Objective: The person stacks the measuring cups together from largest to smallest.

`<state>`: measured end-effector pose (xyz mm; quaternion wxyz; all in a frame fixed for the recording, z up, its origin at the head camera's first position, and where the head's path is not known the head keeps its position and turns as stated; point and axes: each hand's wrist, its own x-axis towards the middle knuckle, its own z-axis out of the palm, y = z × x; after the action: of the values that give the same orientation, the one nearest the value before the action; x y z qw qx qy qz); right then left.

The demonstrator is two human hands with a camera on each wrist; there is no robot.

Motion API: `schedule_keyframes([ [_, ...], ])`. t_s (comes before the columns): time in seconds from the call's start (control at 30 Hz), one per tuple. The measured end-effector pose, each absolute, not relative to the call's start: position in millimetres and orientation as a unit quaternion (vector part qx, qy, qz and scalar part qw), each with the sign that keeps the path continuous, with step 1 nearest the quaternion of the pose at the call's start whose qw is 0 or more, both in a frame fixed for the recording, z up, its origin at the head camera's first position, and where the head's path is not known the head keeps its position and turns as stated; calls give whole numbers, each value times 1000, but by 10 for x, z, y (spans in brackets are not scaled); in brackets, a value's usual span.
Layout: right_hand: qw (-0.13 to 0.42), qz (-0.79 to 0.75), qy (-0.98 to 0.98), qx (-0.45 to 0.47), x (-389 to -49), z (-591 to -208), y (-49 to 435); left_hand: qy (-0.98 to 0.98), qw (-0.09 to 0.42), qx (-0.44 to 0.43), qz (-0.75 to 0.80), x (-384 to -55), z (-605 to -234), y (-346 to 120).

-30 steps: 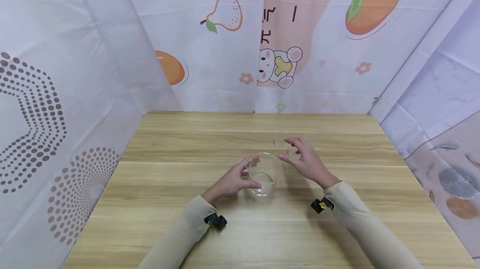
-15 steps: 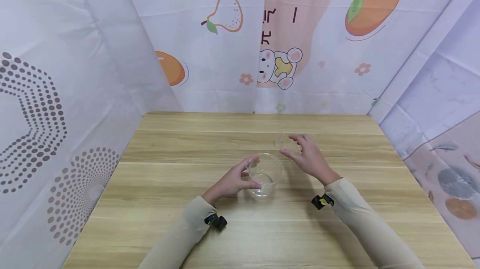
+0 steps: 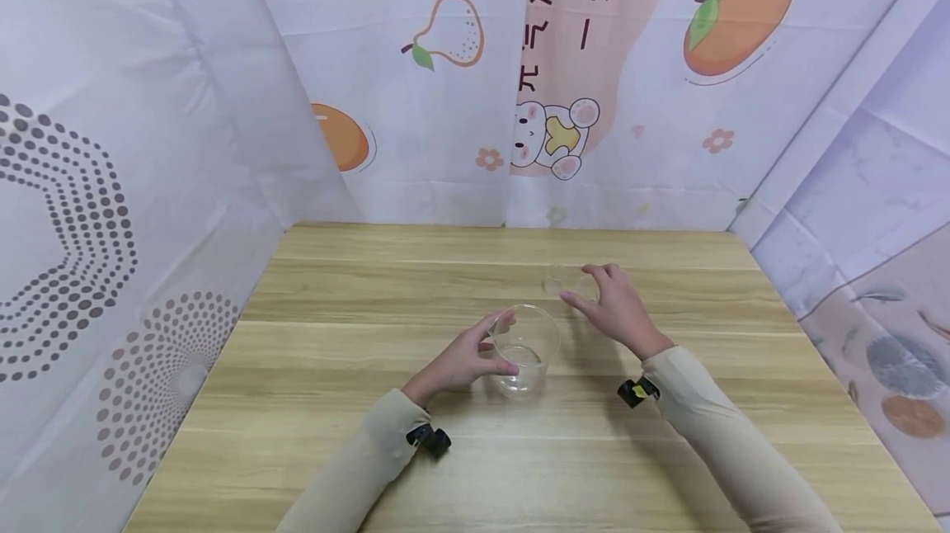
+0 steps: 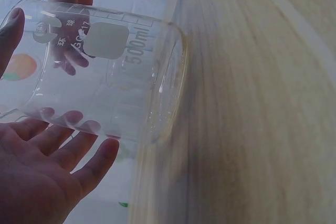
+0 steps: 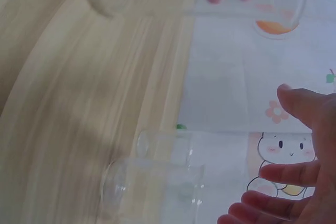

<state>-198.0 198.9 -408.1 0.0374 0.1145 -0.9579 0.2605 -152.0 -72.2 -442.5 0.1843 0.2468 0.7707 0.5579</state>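
Note:
A clear glass beaker [image 3: 529,343] marked 500ml stands upright mid-table. My left hand [image 3: 463,358] holds it from the left, thumb at the near side and fingers round the far side. In the left wrist view, the left fingers [image 4: 97,163] lie along the beaker [image 4: 107,39]. Beyond it to the right, my right hand [image 3: 614,310] hovers with thumb and fingers apart. Nearest to that hand are smaller clear beakers; the right wrist view shows a beaker [image 5: 152,190] and a smaller one [image 5: 164,145], both outside the right hand's grasp [image 5: 294,166].
The wood-grain table [image 3: 356,277] reaches back to a printed curtain [image 3: 430,129]. More curtain hangs at the left and right sides. A small black camera [image 3: 429,439] sits on the left wrist and another camera [image 3: 638,391] on the right.
My right hand has shifted slightly right and farther back, away from the large beaker. My left hand and the large beaker have stayed in place.

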Motion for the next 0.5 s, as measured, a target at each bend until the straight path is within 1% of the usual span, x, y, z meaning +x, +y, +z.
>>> schedule_keyframes([
  [0.07,37,255,-960,110,-1997,-4103,2004,769,190,246,558,-1480,-4319,-725],
  [0.17,31,247,-963,105,-2019,-4135,2025,770,192,245,557,-1487,-4326,-721],
  [0.3,29,226,-969,99,-2035,-4164,2048,772,195,245,554,-1543,-4449,-712],
  [0.5,31,194,-976,92,-2063,-4183,2059,777,183,240,552,-1613,-4664,-705],
])
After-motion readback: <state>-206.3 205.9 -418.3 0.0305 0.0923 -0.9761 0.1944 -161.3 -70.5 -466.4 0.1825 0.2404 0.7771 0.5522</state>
